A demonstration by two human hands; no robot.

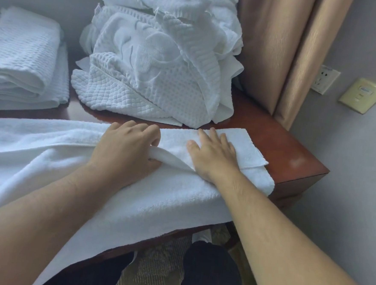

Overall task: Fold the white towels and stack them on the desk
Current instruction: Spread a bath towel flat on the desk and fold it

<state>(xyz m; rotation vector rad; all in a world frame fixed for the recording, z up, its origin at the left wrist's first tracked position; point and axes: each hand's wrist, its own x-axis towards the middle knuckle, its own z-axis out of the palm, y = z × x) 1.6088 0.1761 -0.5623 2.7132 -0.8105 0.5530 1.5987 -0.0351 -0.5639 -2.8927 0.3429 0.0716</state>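
A long white towel [47, 166] lies across the front of the reddish wooden desk [288, 153], its near edge hanging over the desk's front. My left hand [126, 147] grips a fold of this towel between thumb and curled fingers. Just to the right, my right hand [213, 154] lies flat on the towel with straight fingers, pressing its right end down. A stack of folded white towels [21, 64] sits at the back left. An unfolded heap of white towels [157, 58] is piled at the back middle.
Beige curtains [289, 49] hang right of the heap. On the grey wall at the right are a socket [326, 79] and a yellowish switch plate [362, 95]. The desk's right corner is bare wood. My dark-trousered legs [207, 270] and patterned carpet show below the desk.
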